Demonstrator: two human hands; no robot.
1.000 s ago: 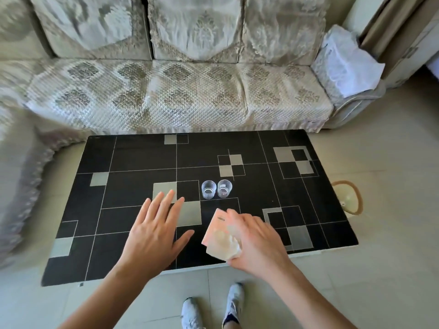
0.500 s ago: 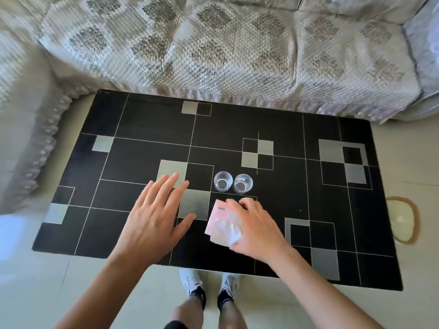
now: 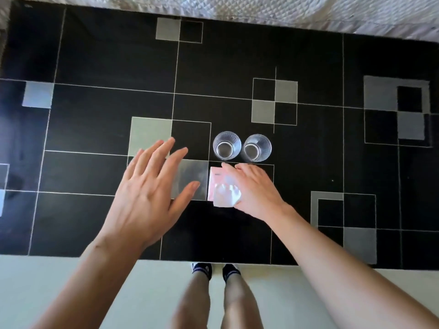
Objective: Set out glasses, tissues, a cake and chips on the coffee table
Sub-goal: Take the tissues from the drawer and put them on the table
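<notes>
On the black patterned surface (image 3: 95, 55), the right hand (image 3: 255, 188) grips a pink tissue pack (image 3: 221, 186) just near of two empty glasses (image 3: 242, 147), while the left hand (image 3: 147, 195) hovers with fingers spread.

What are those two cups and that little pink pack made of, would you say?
Cups: clear, see-through with ribbed walls, so glass or hard plastic; can't tell which. Pink pack under the right hand: glossy soft plastic film by its shine and wrinkles, probably wrapping paper tissues.
</notes>
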